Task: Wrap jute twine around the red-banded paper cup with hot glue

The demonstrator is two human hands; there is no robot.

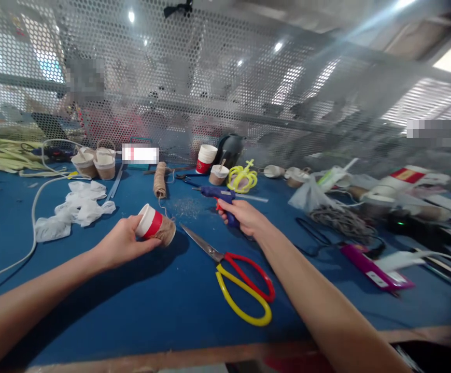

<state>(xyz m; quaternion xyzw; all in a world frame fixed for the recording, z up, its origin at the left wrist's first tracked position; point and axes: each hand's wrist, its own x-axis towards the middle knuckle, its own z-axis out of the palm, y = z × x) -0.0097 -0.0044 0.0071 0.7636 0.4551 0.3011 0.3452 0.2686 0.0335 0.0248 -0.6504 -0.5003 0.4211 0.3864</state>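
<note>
My left hand (126,241) is closed round a paper cup (151,224), white with a red band, tilted on its side above the blue table. Brown twine wraps the cup's lower end, and a strand runs from it up to a twine roll (159,180) behind. In my right hand (243,215) is a blue glue gun (217,193), its nozzle pointing left and a finger at its orange-red trigger. Between my hands lie large scissors (225,261) with one red and one yellow handle, blades partly crossed and pointing up-left.
Crumpled white plastic (80,207) and a white cable (34,228) lie on the left. Twine-wrapped cups (104,165), stacked paper cups (206,158) and a yellow crown-shaped piece (242,177) stand at the back. A purple power strip (377,269) and grey cord (342,223) lie right.
</note>
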